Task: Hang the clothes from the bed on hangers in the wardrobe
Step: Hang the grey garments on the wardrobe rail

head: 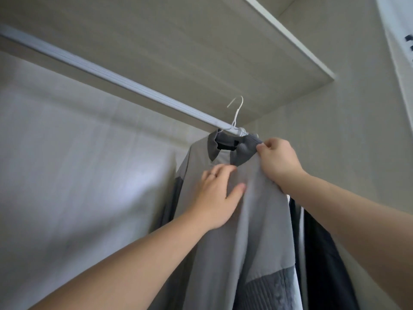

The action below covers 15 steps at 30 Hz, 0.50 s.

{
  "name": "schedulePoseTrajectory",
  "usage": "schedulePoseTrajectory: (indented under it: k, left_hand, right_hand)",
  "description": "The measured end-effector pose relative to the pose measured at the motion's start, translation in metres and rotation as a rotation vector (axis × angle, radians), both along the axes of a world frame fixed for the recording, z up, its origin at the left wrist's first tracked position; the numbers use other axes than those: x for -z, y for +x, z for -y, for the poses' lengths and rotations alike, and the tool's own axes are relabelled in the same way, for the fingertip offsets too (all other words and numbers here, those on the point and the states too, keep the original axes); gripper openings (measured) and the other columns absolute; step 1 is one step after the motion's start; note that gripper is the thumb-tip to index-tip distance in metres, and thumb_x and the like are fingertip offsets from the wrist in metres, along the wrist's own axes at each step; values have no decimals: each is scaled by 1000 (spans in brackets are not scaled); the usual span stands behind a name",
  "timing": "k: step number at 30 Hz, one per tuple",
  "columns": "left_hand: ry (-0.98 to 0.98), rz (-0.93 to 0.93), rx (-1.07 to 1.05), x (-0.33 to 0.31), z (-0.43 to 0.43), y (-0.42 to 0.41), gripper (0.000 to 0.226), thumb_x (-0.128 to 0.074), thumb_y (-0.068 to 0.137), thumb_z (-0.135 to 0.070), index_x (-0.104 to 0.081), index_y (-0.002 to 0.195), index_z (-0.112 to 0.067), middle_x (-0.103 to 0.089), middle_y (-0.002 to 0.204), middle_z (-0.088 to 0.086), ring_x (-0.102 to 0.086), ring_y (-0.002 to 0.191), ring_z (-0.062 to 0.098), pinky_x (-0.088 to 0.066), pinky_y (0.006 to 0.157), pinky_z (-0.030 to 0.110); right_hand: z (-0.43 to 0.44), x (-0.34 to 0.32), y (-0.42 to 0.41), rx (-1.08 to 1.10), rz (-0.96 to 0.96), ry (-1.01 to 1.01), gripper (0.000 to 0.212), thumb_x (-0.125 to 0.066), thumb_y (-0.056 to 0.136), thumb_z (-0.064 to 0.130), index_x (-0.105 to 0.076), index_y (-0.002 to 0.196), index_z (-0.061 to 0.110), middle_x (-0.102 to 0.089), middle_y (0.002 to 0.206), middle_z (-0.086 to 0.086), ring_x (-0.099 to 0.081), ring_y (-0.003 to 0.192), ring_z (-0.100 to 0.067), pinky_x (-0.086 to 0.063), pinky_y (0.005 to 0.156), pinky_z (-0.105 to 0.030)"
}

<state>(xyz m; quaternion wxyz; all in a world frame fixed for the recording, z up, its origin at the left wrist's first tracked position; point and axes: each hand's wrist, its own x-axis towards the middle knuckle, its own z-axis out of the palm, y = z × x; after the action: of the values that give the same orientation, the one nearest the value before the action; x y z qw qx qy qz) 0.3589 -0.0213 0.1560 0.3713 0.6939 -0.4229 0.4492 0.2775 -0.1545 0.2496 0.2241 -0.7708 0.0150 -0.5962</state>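
A light grey shirt with a darker grey collar hangs on a white wire hanger at the right end of the wardrobe rail. The hanger's hook rises above the rail; whether it sits over the rail I cannot tell. My left hand lies flat against the shirt's chest with fingers straight. My right hand pinches the collar's right tip and the shoulder fabric. The hanger's shoulders are hidden inside the shirt.
Dark clothes hang right behind the grey shirt, against the wardrobe's right wall. A shelf runs just above the rail. The rail stretches bare to the left. A white wardrobe door edge shows at the top right.
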Motion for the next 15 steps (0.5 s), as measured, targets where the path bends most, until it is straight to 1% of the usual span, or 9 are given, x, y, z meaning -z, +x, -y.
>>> schedulePoseTrajectory:
  k: [1,3,6,8,10,12,15]
  left_hand:
    - [-64,58,-28,-1,0,-3,54,-39,96,-52,-46,141,-23,-43,147,-3,-39,130,25,-31,106,33]
    - [-159,148,-87,-7,3,-10,54,-36,93,-53,-49,136,-23,-46,145,-3,-42,129,25,-34,105,37]
    - [-277,175,-130,-21,16,-27,53,-44,94,-45,-49,139,-18,-44,150,4,-38,134,30,-32,109,44]
    - [-333,180,-127,-32,30,-48,57,-42,94,-45,-46,142,-15,-41,153,8,-33,139,33,-29,113,47]
    - [-348,199,-115,-40,46,-75,60,-39,94,-46,-44,145,-14,-37,156,10,-29,144,35,-25,116,49]
    - [-342,225,-90,-47,66,-107,60,-40,93,-44,-43,146,-14,-36,157,11,-26,146,36,-24,117,50]
    - [-329,274,-14,-53,103,-161,62,-39,92,-46,-44,145,-14,-39,156,10,-28,146,35,-24,115,50]
  right_hand:
    - [4,2,-12,30,21,-29,21,-48,95,26,-63,90,11,-65,88,-11,-60,89,-34,-48,74,-37]
    - [18,6,-41,98,47,-98,22,-49,96,27,-64,95,11,-66,95,-11,-58,94,-32,-44,75,-35]
    - [44,12,-95,233,61,-216,22,-49,98,32,-63,98,15,-68,100,-9,-59,98,-33,-44,75,-36]
    - [63,14,-135,343,73,-281,22,-47,98,36,-61,99,19,-68,103,-8,-59,99,-33,-44,74,-36]
    - [81,16,-178,443,85,-324,22,-45,98,40,-59,102,23,-68,103,-7,-60,99,-34,-46,75,-37]
    - [97,15,-224,536,84,-336,21,-43,99,41,-57,106,27,-68,106,-8,-59,100,-35,-47,79,-40]
    - [127,11,-297,669,94,-332,20,-41,99,41,-55,106,28,-67,105,-9,-58,98,-35,-40,72,-37]
